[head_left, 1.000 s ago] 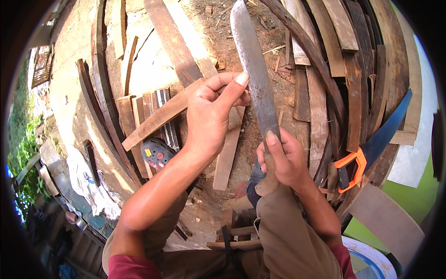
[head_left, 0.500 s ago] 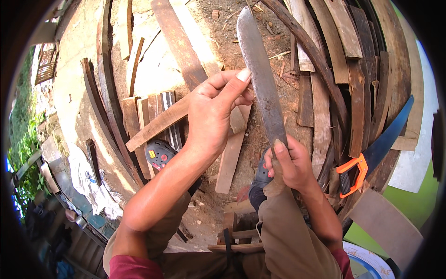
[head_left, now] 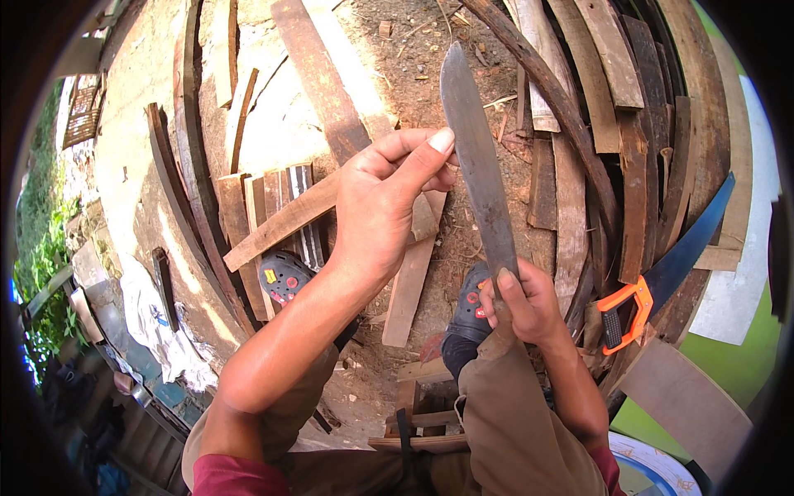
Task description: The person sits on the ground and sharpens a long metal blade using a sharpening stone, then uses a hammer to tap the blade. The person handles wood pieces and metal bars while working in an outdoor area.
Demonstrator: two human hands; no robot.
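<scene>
The person has two hands, one left hand and one right hand, and wears two dark clogs: one left clog and one right clog. There is one machete in the middle and one saw on the right. One white cloth lies on the left, with one short dark stick on it. One wide board is at the far middle. At least eight wooden pieces crowd the right; their overlap prevents an exact count.
</scene>
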